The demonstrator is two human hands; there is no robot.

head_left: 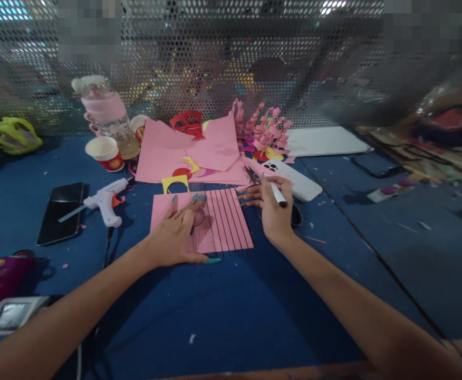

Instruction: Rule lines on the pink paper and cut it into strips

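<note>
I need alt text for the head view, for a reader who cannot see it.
The left hand rests on a transparent ruler over pink paper marked with dark lines; the right hand holds a white marker. On the blue table lie a glue gun and a black phone.

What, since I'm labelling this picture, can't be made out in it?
Head view:
- Pink sheet: partly hidden under the left hand.
- Clear ruler: markings too small and blurred to read.
- Purple item: cut off by the left edge.
- Dark round item: partly hidden by the right hand.
- Perforated screen: masks what lies behind.
</note>
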